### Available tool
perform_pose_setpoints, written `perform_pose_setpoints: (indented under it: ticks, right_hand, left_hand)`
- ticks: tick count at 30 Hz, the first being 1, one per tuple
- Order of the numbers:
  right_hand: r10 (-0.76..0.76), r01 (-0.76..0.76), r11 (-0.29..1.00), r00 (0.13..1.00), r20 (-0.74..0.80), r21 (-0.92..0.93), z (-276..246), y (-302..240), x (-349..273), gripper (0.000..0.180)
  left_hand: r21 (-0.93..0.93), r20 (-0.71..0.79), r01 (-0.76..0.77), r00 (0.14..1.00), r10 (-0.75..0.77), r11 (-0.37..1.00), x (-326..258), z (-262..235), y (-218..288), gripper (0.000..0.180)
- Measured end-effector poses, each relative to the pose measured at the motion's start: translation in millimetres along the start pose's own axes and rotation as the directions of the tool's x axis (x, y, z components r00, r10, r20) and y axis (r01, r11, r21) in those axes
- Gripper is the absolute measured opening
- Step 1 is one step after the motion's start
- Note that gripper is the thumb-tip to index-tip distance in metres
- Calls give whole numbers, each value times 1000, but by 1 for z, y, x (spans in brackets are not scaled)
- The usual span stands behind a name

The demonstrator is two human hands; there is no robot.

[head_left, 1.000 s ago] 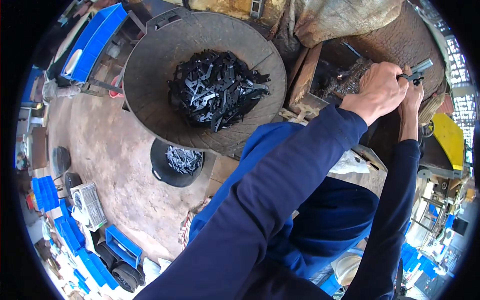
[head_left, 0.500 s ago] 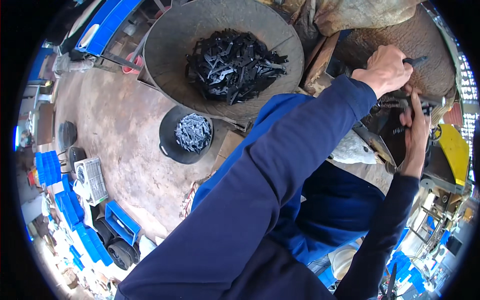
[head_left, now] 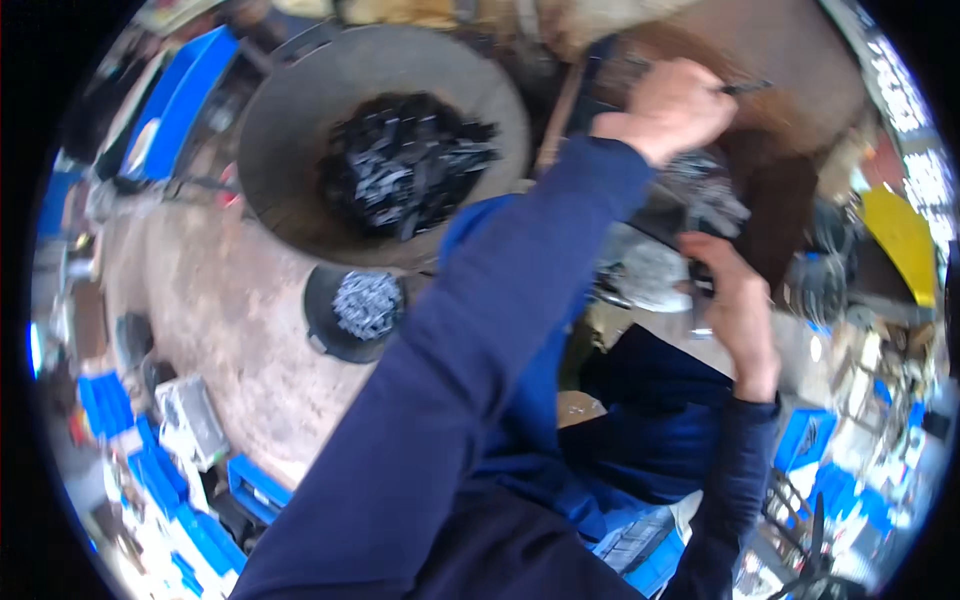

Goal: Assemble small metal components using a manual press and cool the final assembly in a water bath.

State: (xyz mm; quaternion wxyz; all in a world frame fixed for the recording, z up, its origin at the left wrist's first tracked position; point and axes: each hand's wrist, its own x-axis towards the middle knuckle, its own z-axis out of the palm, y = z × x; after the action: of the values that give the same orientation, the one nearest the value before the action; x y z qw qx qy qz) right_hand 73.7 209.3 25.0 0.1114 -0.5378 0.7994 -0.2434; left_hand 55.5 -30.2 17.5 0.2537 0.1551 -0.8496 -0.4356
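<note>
Hands at work over metal parts
Left hand (head_left: 668, 105) fingers clamped on dark rod (head_left: 745, 88); right hand (head_left: 738, 305) grips small part (head_left: 700, 280); big pan (head_left: 290, 140) still loaded

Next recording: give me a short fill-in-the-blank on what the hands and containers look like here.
1. The left hand grips a thin dark ____.
2. The big round pan holds a heap of ____ metal pieces.
3. The small black pan below it holds ____ pieces.
4. Both forearms wear dark ____ sleeves.

Missing words: rod; black; silvery; blue
</note>
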Motion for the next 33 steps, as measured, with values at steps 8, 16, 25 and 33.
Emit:
perform_pose_setpoints:
  ticks: [8,16,25,33]
  right_hand:
    - [409,-382,824,912,29,419,-46,-4,2,23]
    - [686,-91,215,722,-85,972,-46,28,11,19]
    - [721,117,67,681,-129,991,-32,39,42,26]
    - [741,175,35,656,-143,984,-30,34,54,24]
  left_hand:
    - [268,253,-60,967,-10,962,-1,-8,-31,31]
    - [247,505,-35,858,-98,968,3,1,-46,29]
    - [394,272,-224,955,120,891,-5,17,-48,28]
    - [-39,285,120,953,-104,992,-1,12,-4,24]
